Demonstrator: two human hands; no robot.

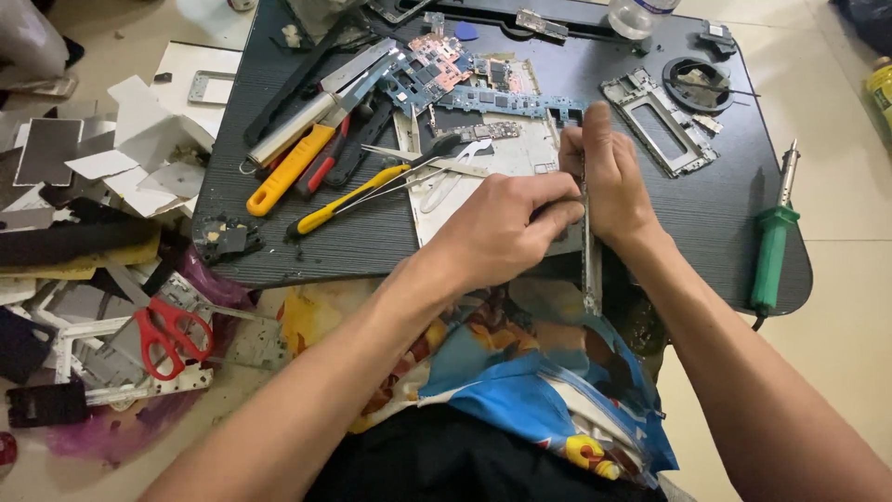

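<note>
Table (pixel 279 251): dark, before you. Frame (pixel 591 265): thin metal strip on edge at the table's near rim, long axis running away from you. Right hand (pixel 609 181) clamps its far end; left hand (pixel 502 228) pinches its middle.

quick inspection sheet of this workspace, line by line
surface: dark low table, crowded on its left and middle
job's things: thin flat device frame held on edge between both hands
clutter: circuit boards, yellow-handled tools, tweezers, metal frame, red scissors among scrap on the floor
grippers: left hand and right hand both grip the frame
cables: one short dark lead at the base of the green soldering iron
surroundings: pale tiled floor, plastic bottle
</note>
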